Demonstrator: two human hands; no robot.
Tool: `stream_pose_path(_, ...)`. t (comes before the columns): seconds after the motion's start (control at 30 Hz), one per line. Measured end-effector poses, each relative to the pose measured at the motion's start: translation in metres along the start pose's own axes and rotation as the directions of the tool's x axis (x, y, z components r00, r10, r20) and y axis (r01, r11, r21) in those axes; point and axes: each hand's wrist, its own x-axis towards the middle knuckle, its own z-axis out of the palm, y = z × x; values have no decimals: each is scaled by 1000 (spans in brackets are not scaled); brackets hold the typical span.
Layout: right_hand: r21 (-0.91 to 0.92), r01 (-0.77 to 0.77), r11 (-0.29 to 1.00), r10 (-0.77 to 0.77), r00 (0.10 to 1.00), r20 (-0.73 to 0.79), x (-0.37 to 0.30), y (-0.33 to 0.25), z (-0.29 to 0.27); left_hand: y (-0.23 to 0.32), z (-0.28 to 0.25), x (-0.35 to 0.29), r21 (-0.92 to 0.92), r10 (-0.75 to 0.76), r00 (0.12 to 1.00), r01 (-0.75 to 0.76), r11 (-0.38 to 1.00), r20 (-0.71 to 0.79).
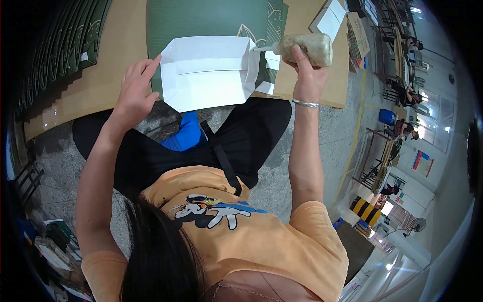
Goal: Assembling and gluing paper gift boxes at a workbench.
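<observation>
A white folded paper piece (209,75) with slanted corners and a crease across it lies on a dark green printed sheet (196,17) in front of me. My left hand (136,89) is open, its fingers stretched out and its fingertips at the paper's left edge. My right hand (308,73) is closed around a cloudy, stained squeeze bottle (314,48). The bottle lies sideways in my grip, with its thin nozzle pointing left at the upper right corner of the white paper. I cannot tell whether the tip touches it or whether anything flows out.
Cardboard (327,83) covers the worktable. A row of dark green folded pieces (60,45) stands at the far left, and a white stack (328,20) lies at the far right. Small white slips (265,87) sit beside the paper. Other people work at tables along the right.
</observation>
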Motion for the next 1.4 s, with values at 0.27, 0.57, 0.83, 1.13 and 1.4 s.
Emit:
stream_pose_path(0.27,13,-44,999,43,998,48,9,5,2,2,0,1,-4,7,1000,-7,1000,-12)
stream_pose_path(0.57,164,-46,985,53,998,-41,13,5,1,-1,1,1,18,-29,999,29,999,28)
stream_pose_path(0.83,240,-230,943,295,913,-283,16,10,-60,-2,-3,18,8,-131,991,130,991,24)
stream_pose_path(1.13,242,-454,857,511,807,-297,5,40,-98,-9,1,19,39,-102,994,104,994,-47)
stream_pose_path(1.4,-125,-737,664,606,628,-488,41,95,-147,14,-6,33,154,-189,981,192,969,-30)
